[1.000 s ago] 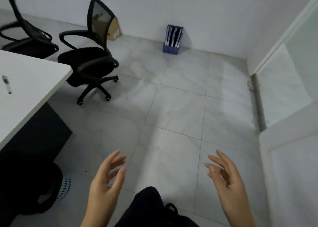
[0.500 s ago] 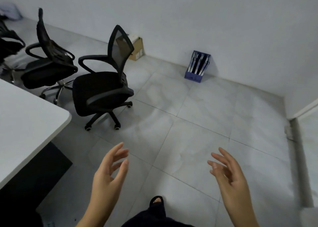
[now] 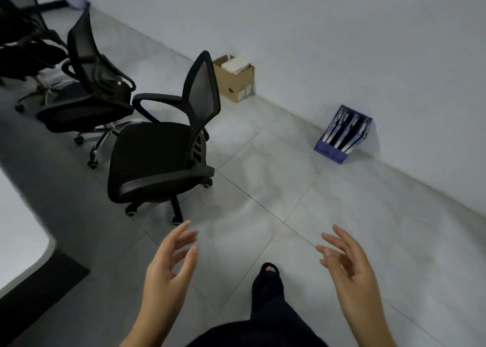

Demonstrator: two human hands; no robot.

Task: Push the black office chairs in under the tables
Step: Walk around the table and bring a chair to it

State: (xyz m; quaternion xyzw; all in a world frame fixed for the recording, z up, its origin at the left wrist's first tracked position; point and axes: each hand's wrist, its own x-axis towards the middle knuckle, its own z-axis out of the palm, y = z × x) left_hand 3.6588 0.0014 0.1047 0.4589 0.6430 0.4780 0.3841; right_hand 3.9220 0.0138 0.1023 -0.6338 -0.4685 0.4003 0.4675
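Bare floor [image 3: 302, 202] btwn hands & nearest chair [image 3: 163, 152]; box [image 3: 234, 80], file rack [image 3: 343, 135] by wall.

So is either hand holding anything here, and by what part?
Nothing is held. The left hand and right hand are both open and empty above the floor, short of the nearest chair.

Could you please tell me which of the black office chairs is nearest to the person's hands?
The nearest chair, just ahead of the left hand; the second chair stands behind it.

black mesh chairs [image 3: 157, 160], brown box [image 3: 235, 84], blue file holder [image 3: 342, 136]
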